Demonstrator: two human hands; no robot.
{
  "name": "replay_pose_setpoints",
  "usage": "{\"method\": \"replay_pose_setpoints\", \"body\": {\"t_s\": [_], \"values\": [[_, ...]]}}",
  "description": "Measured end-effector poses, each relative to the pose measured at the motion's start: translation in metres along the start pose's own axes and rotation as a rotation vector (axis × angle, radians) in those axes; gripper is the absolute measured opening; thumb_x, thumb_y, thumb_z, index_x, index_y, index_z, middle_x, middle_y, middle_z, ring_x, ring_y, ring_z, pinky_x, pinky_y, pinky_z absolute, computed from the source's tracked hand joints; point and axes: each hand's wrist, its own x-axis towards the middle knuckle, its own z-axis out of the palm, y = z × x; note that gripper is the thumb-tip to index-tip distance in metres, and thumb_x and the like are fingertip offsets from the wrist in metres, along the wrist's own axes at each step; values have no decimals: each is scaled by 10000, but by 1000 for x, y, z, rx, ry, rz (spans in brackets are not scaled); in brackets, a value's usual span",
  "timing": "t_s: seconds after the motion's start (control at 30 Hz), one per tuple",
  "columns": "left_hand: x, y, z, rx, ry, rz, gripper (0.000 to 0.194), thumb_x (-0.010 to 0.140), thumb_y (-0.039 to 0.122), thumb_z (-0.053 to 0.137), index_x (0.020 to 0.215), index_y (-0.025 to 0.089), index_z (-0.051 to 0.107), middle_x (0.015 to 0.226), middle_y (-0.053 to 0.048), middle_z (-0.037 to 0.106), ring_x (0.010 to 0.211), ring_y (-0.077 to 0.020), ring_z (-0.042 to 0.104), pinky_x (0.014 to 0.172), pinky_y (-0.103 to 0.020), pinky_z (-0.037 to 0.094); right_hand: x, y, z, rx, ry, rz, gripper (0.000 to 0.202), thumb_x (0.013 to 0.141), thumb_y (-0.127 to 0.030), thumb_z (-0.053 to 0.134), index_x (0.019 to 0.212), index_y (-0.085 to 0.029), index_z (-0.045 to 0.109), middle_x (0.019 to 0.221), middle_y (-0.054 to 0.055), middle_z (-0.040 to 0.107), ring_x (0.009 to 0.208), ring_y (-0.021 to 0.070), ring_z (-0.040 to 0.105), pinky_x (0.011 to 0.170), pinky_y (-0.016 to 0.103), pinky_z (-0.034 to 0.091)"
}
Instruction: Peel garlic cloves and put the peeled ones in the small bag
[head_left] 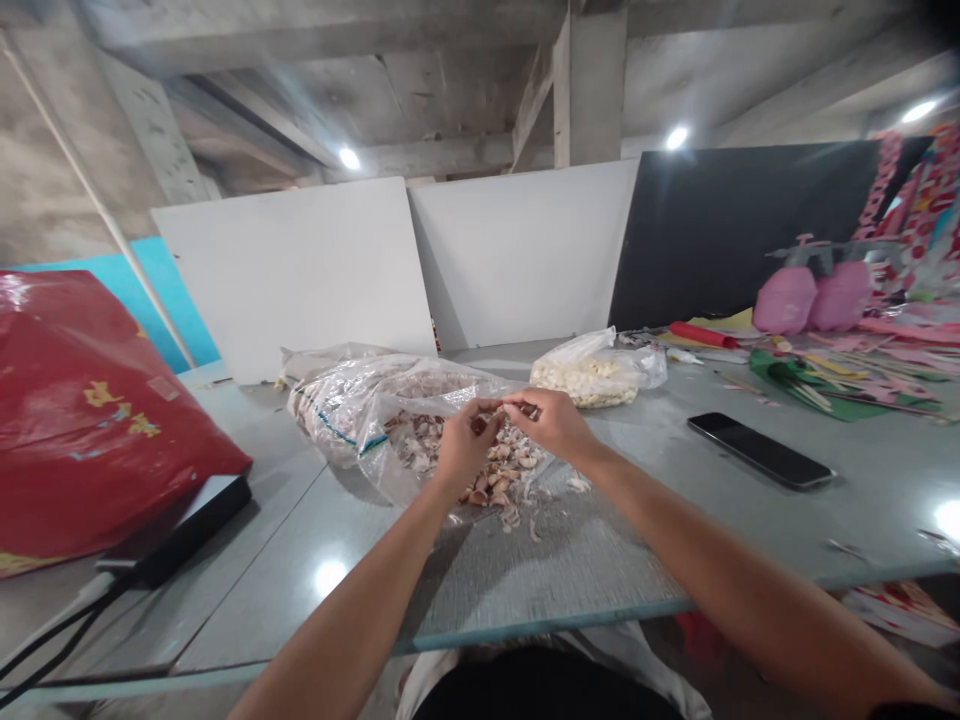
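Observation:
My left hand (469, 440) and my right hand (551, 420) meet above a pile of unpeeled garlic cloves (491, 485). Both are closed, thumbs and fingertips pinched together on a small garlic clove, mostly hidden by the fingers. Under and behind the hands lies an open clear plastic bag (337, 400), its mouth spilling cloves and papery skins onto the table. Loose bits of garlic skin (577, 484) lie to the right of the pile. Beyond my right hand, a smaller clear bag (585, 370) holds pale peeled cloves.
A black phone (761, 450) lies on the grey table (555, 570) at right. Farther right are pink spray bottles (784, 300), a red roll (703, 335) and coloured scraps. On the left stand a large red bag (105, 410) and a black box (195, 525) with cables. Panels (300, 270) line the back.

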Motion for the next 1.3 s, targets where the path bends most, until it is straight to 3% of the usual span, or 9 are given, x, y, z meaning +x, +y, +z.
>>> {"method": "replay_pose_setpoints", "body": {"t_s": [0.1,0.37,0.6,0.77,1.13,1.3], "values": [[0,-5,-1,98,7,33,288,766,362,545,950,157,630,482,40,488,458,-84,481,473,-180,338,1,3,-2,-25,-36,-37,218,817,-268,504,898,-193,691,864,35,694,778,148,628,662,222,462],[1,-7,-4,190,-62,51,303,786,367,512,992,181,632,512,28,520,476,-97,480,495,-199,356,4,10,-10,-82,-154,-97,247,841,-293,487,962,-218,689,867,31,698,754,146,631,645,222,449],[5,-13,-6,156,-43,91,222,760,339,546,889,160,575,508,51,456,462,-81,431,480,-188,342,4,13,-9,-82,-160,-125,239,841,-277,492,976,-224,681,879,17,695,770,138,629,665,220,446],[8,-11,-14,243,-168,126,186,762,342,530,801,164,570,513,56,427,469,-70,395,479,-181,316,6,14,-10,-117,-224,-177,223,832,-244,496,933,-205,691,852,30,695,770,144,621,695,229,436],[11,-15,-18,126,-247,84,202,753,360,540,788,161,550,527,52,434,477,-74,424,475,-186,360,6,9,-18,-43,-301,-41,230,807,-283,519,915,-206,706,744,5,697,626,124,606,566,202,403],[10,-12,-13,41,-164,58,230,756,355,552,889,168,535,612,26,546,445,-61,453,454,-181,363,5,9,-13,36,-209,-12,242,808,-287,508,942,-204,693,847,25,697,730,142,625,616,212,441]]}}
